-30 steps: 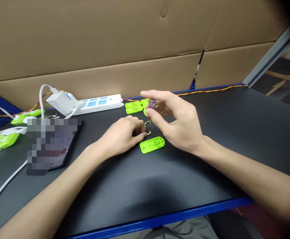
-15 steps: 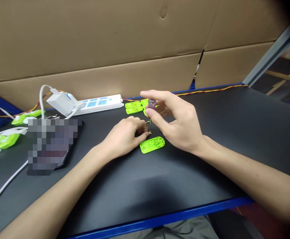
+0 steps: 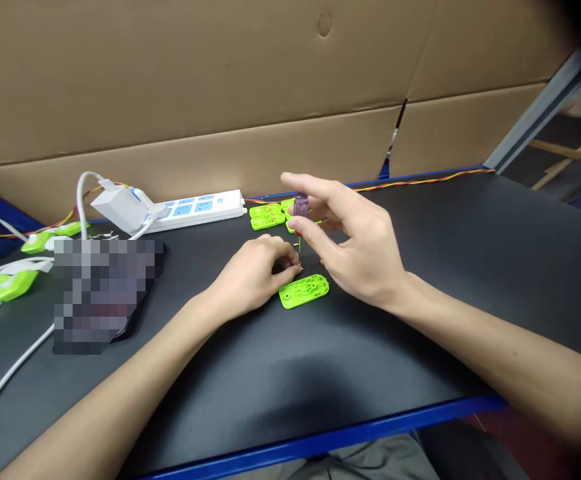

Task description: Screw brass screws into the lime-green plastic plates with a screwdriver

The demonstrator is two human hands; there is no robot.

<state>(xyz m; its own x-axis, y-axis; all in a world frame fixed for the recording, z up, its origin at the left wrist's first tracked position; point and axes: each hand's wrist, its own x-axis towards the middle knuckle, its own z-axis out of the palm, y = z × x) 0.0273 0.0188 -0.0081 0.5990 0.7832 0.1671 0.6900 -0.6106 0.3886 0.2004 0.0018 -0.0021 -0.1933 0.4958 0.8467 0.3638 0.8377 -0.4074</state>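
Note:
My right hand [image 3: 358, 243] grips a screwdriver [image 3: 301, 205] by its purple handle, thumb and fingers around it. The thin shaft stands upright and its tip meets a small brass-coloured part [image 3: 300, 266] on the table. Pinched between the thumb and fingers of my left hand [image 3: 255, 273] is that same small brass part; its exact shape is too small to make out. Just in front of both hands lies a bright green plastic shell [image 3: 304, 291], its ribbed inside facing up. Behind the hands are several more green shells [image 3: 267, 217], partly covered by my right hand.
A white power strip [image 3: 195, 211] with a plugged-in white charger [image 3: 120, 205] stands at the back left. A dark, pixelated flat object [image 3: 110, 293] lies left of my arm. Green-and-white pieces [image 3: 18, 285] and white cables sit at far left. A cardboard wall [image 3: 270, 87] closes the back.
The screwdriver handle has turned slightly and stands more upright between the right fingers. My left hand stays in place at the brass part.

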